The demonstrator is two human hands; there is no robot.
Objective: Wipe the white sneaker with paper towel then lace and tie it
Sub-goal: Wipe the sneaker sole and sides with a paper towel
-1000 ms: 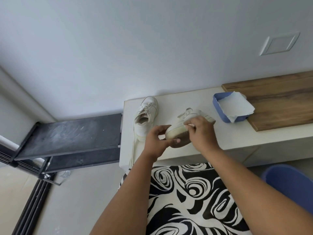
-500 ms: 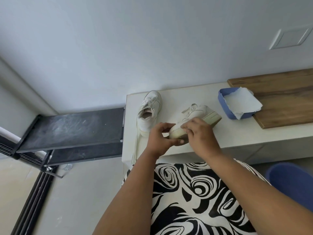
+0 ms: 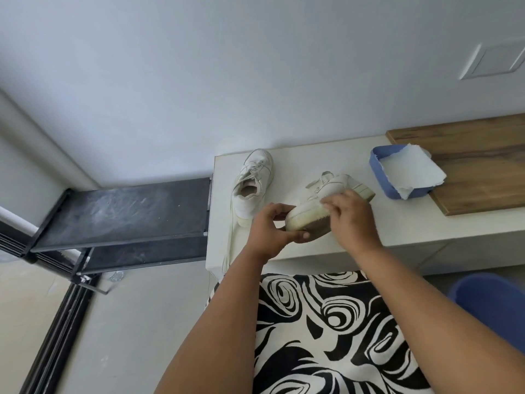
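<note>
Both hands are on the white sneaker (image 3: 326, 199), which is tipped on its side above the near edge of the white bench (image 3: 412, 223), toe toward the person and sole showing. At the toe, the left hand (image 3: 270, 231) grips with fingers curled over the top and the thumb under the sole. Over the side of the upper lies the right hand (image 3: 348, 213), fingers bent and pressing; a sliver of white at the fingertips looks like the paper towel (image 3: 324, 201), though the view is too small to be sure how much of it is bunched there. Judging by its build, the shoe should be light and easy to turn, with a stiff rubber sole that gives a firm hold and a softer, smoother upper that will dent and slide under pressure, so the toe and sole edge are the sensible places to brace it while the other hand rubs. A blue tray (image 3: 380, 177) sits on the bench to the right, partly against a wooden board (image 3: 483, 166), and holds a torn white sheet (image 3: 409, 172) that hangs over its rim. A second sneaker (image 3: 251, 184) stands upright to the left, its loose lace (image 3: 228, 243) trailing off the bench edge. A blue bin (image 3: 494, 305) sits low at the right; its contents are out of view.
</note>
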